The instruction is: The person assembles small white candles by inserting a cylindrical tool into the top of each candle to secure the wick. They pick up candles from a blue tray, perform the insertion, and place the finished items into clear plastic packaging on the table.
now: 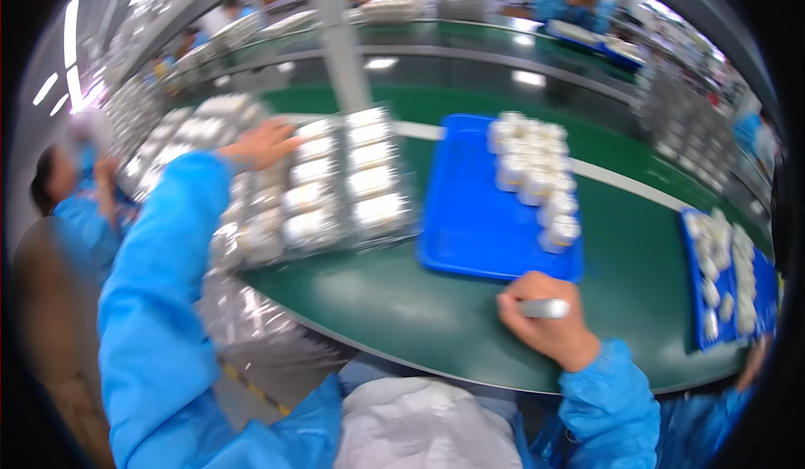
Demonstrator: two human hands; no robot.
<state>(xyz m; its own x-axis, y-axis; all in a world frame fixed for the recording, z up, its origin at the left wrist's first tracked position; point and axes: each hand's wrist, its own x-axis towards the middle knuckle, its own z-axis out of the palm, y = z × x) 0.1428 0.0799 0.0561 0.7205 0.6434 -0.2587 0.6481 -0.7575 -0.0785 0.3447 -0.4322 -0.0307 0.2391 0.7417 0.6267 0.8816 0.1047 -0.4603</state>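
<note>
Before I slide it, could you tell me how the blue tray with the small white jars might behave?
The blue tray probably glides easily on the smooth green belt. The white jars sit crowded along one side, so it may feel lopsided, and they could tip or rattle.

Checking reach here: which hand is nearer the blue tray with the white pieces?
Right. The right hand sits just below the blue tray, holding a silvery cylinder; the left hand rests on clear packs farther left.

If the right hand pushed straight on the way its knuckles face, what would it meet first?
Probably the near edge of the blue tray, just ahead of the right hand with its silver tool; depth is unclear.
</note>
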